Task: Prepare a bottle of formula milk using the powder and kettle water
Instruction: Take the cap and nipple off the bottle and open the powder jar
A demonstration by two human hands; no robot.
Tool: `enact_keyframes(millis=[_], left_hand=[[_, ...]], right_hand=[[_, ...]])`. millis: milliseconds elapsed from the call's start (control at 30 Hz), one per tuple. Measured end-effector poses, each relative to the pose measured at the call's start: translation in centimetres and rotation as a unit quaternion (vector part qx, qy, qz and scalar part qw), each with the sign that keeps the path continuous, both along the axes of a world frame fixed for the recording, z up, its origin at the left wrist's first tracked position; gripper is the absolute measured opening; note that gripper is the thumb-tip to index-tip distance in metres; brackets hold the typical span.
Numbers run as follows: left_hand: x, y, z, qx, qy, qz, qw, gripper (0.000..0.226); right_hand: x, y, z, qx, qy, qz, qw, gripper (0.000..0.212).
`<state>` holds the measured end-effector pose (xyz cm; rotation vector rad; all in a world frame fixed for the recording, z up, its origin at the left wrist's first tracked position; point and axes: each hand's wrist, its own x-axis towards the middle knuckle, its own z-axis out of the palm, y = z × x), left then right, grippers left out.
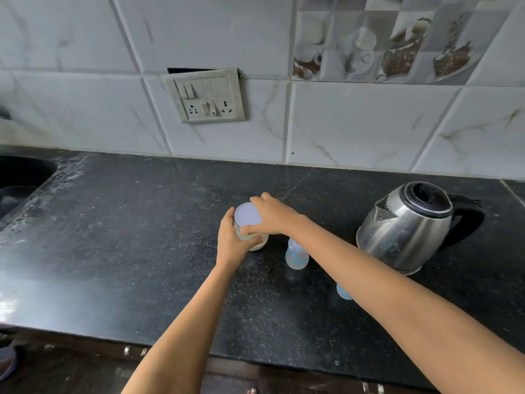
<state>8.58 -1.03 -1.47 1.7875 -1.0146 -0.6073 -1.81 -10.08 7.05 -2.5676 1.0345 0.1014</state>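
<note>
A clear jar of pale powder (260,243) with a white lid (246,214) stands on the black counter (127,237). My left hand (233,240) grips the jar's side. My right hand (270,216) curls over the lid, thumb at its near edge. Just right of the jar stands a small clear baby bottle (297,255), partly hidden under my right forearm. A pale blue piece, perhaps the bottle's cap (343,292), peeks out below the forearm. The steel kettle (409,226) with its black lid and handle sits at the right.
A dark sink (20,177) is set into the counter at the far left. A switch and socket plate (208,98) hangs on the tiled wall behind. The counter's front edge (170,346) runs along the bottom.
</note>
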Motion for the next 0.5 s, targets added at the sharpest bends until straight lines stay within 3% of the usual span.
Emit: enact_keyframes(millis=[200, 367, 500], left_hand=[[1.6, -0.5, -0.2, -0.003, 0.062, -0.065, 0.996, 0.086], [2.9, -0.6, -1.1, -0.008, 0.098, -0.092, 0.991, 0.078], [3.4, -0.7, -1.5, -0.012, 0.092, -0.114, 0.989, 0.078]], right_hand=[[1.9, 0.4, -1.4, -0.110, 0.053, -0.001, 0.993, 0.085], [1.8, -0.3, -2.3, -0.103, -0.028, 0.013, 0.994, 0.065], [1.5, -0.7, -2.5, -0.102, -0.042, 0.042, 0.993, 0.052]])
